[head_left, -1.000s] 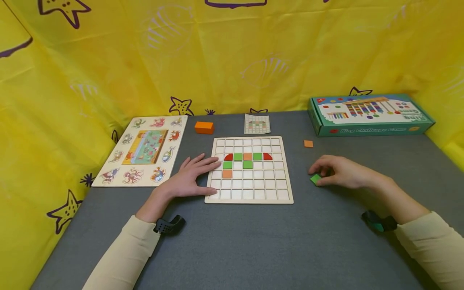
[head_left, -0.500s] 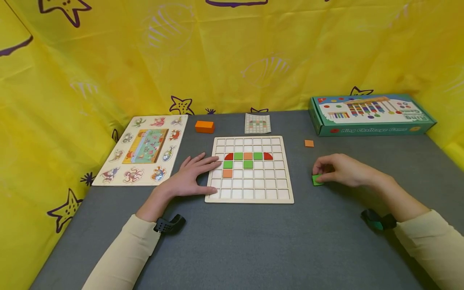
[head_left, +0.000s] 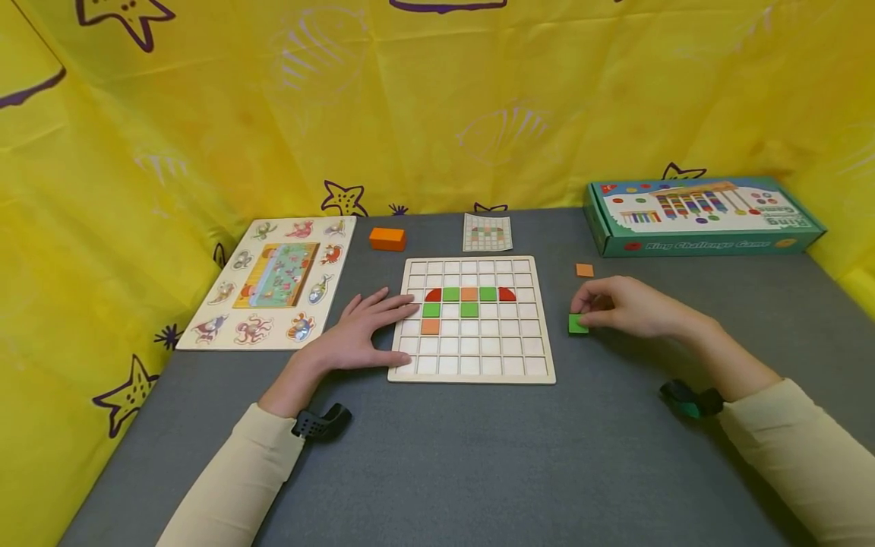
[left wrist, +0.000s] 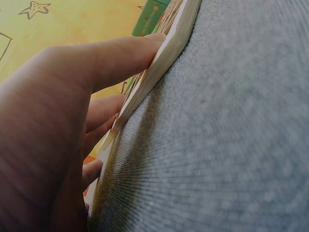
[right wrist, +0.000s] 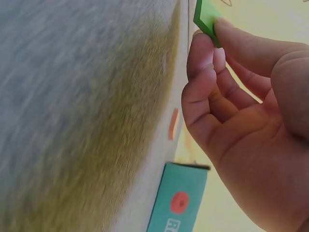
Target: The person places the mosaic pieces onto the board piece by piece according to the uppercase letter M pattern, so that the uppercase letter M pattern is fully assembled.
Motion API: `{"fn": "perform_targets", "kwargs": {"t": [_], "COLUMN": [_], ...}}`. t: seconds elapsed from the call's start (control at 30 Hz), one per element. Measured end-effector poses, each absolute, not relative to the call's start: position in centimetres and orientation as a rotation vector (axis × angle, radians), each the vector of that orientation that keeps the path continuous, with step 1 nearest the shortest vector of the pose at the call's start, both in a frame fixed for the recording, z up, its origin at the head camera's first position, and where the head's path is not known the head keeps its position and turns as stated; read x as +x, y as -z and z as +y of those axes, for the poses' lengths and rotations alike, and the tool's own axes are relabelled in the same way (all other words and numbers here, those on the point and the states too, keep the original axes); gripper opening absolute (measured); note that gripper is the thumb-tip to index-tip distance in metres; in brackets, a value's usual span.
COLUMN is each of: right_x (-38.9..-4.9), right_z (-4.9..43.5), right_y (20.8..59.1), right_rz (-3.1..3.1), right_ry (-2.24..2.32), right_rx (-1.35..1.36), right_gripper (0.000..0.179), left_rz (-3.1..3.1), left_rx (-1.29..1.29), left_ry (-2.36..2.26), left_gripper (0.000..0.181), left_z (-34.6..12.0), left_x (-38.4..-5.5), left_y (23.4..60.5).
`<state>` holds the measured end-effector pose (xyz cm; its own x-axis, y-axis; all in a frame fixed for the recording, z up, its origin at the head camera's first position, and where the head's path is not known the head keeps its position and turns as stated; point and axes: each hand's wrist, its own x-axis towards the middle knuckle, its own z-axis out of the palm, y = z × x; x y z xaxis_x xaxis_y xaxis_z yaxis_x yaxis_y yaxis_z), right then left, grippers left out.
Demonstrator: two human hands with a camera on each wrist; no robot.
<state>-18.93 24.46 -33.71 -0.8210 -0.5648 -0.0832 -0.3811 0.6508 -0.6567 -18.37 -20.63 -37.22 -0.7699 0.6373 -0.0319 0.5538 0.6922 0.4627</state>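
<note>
A wooden grid board (head_left: pixel 502 346) lies at the middle of the table, with red, green and orange tiles set in some of its squares. My left hand (head_left: pixel 365 334) rests on the board's left edge, fingers spread and fairly straight; the left wrist view shows the thumb (left wrist: pixel 125 63) against the rim. Right of the board, my right hand (head_left: pixel 625 305) pinches a green square tile (head_left: pixel 577 324) between thumb and fingers. The right wrist view shows that green tile (right wrist: pixel 206 21) raised off the table. A loose orange tile (head_left: pixel 584 270) lies behind the right hand.
Behind the board lie a small pattern card (head_left: pixel 488 232) and an orange block (head_left: pixel 387 239). A sea-animal puzzle board (head_left: pixel 205 311) is at the left. The green game box (head_left: pixel 711 245) stands at the back right, before a yellow cloth (head_left: pixel 424 114).
My right hand has turned the green tile flatter and carried it left, toward the board. The left hand stays on the board's edge.
</note>
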Motion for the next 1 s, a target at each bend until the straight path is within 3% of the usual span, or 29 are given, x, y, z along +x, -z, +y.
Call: {"fn": "perform_targets", "kwargs": {"t": [0.57, 1.0], "right_x": [-21.0, -22.3], "right_z": [20.5, 17.3], "right_y": [34.3, 34.7], "right_rz": [2.608, 2.574], "right_ry": [1.006, 1.048], "right_rx": [-0.86, -0.777], "right_gripper": [0.008, 0.008], "left_rz": [2.719, 2.717], "left_rx": [0.985, 0.978], "left_ry": [-0.657, -0.655], "left_gripper": [0.086, 0.085], "left_z": [-20.7, -20.6], "left_x": [-18.3, -18.4], "left_y": [37.2, 37.3]}}
